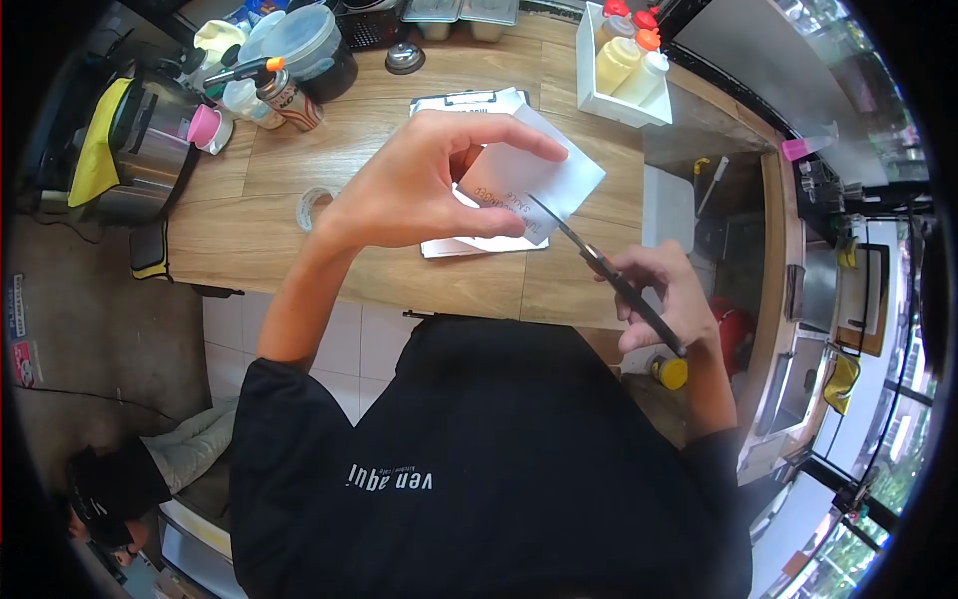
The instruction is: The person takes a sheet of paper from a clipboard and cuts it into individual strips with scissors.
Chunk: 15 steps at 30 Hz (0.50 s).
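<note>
nearest the camera, black shirt (499,439) with white lettering. left hand (424,180) stretched forward over the tabletop (584,299), elbow bent, thumb low and index finger high in a broad c, holding white paper (577,178) with handwriting above a clipboard (469,100). right hand (681,290) lower and farther right, fingers curled about the black handles of scissors (636,302), pointing up-left over the paper; contact of blade and paper hard to tell.

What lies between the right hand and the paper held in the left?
In the head view, the scissors span it, running from the right hand to the paper, where the blades overlap its edge.
</note>
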Tool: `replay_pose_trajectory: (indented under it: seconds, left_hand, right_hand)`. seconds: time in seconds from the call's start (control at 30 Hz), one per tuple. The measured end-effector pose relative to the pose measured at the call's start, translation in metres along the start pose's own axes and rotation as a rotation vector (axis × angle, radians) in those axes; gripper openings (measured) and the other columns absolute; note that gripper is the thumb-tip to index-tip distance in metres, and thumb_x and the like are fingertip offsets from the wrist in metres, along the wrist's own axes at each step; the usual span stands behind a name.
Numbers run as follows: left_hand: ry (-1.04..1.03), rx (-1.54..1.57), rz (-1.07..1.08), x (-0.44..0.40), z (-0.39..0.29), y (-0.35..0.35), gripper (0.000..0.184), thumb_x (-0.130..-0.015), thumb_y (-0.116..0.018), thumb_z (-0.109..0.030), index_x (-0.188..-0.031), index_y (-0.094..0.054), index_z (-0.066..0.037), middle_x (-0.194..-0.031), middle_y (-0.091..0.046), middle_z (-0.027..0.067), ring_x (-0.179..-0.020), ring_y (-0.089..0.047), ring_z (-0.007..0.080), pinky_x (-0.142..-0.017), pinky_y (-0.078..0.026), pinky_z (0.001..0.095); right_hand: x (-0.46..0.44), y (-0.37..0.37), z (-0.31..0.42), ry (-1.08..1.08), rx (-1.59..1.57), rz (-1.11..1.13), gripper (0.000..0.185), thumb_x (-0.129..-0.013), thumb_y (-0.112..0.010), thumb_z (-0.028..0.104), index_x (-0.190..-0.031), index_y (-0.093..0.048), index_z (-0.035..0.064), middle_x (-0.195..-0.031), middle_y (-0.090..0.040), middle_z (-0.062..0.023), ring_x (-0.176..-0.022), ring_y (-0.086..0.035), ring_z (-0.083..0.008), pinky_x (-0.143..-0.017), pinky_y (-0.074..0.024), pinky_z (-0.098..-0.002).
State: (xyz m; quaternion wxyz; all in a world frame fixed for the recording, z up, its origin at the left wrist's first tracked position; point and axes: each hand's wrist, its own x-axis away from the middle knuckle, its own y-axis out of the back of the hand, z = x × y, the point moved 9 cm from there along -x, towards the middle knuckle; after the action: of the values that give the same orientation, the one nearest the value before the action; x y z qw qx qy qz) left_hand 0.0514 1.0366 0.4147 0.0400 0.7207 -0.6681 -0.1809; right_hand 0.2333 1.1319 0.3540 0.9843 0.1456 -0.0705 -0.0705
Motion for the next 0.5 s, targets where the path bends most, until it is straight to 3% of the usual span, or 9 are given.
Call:
replay_pose_trajectory:
  seconds: [0.5]
  left_hand:
    - [-0.025,-0.047,0.037,-0.0043,-0.0070,-0.0024,0.058,-0.068,-0.080,0.005,-0.123,-0.066,-0.003,-0.121,-0.066,0.0098,-0.103,-0.064,0.0120,-0.088,-0.053,0.0252]
  right_hand:
    - [0.0008,-0.0017,0.0055,0.014,-0.047,0.006,0.076,-0.055,-0.093,0.046,-0.104,-0.067,-0.0055,-0.060,-0.062,-0.0029,-0.055,-0.061,-0.0101,-0.054,-0.0464,-0.0207]
